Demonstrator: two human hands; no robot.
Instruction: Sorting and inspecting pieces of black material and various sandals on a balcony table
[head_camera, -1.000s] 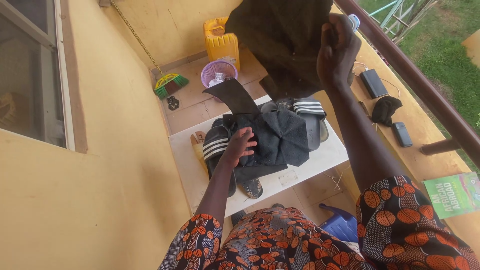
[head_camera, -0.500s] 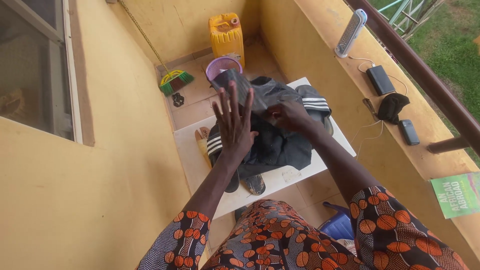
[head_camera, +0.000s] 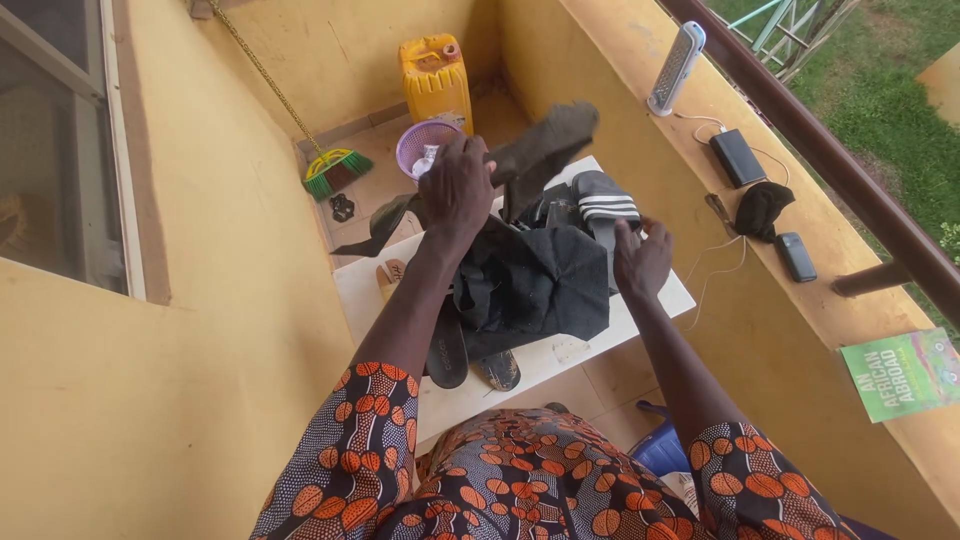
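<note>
From the head view, the left hand (head_camera: 456, 190), spread flat half a second ago, now has a closed grip lifting a dark cloth strip (head_camera: 540, 150) above the black garment (head_camera: 535, 285) on the white table (head_camera: 570, 350), while the right hand (head_camera: 640, 258), fingers loosely open, has dropped to the garment's right edge.

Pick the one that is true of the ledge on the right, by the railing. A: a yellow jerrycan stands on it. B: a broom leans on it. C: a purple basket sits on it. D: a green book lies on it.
D: a green book lies on the ledge near the railing, while the yellow jerrycan, the broom and the purple basket are all down on the floor.
</note>
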